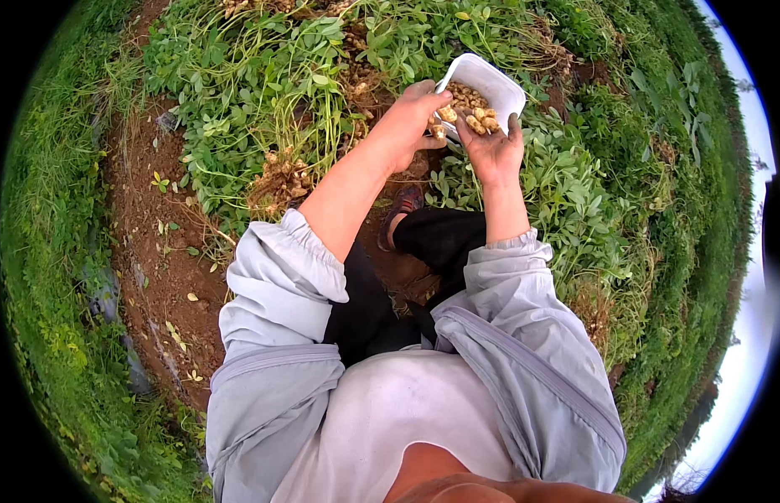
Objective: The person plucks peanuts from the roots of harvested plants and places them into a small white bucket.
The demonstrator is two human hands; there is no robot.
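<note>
A white plastic tub (508, 94) is tilted in front of me, with several peanuts in their shells (468, 95) inside. My left hand (410, 129) is at the tub's left side, its thumb at the rim. A few peanuts (436, 128) show between that hand's fingers. At the tub's near side is my right hand (495, 154), palm up. It cradles larger peanuts (482, 121) between thumb and fingers at the rim. The tub's underside, and how it is supported there, are hidden.
Pulled peanut plants (264, 94) lie in heaps ahead, some with pods on their roots (280, 182). More leafy plants (572, 195) lie to the right. Bare reddish soil (154, 270) runs along the left. A shoe (402, 210) stands on soil below the tub.
</note>
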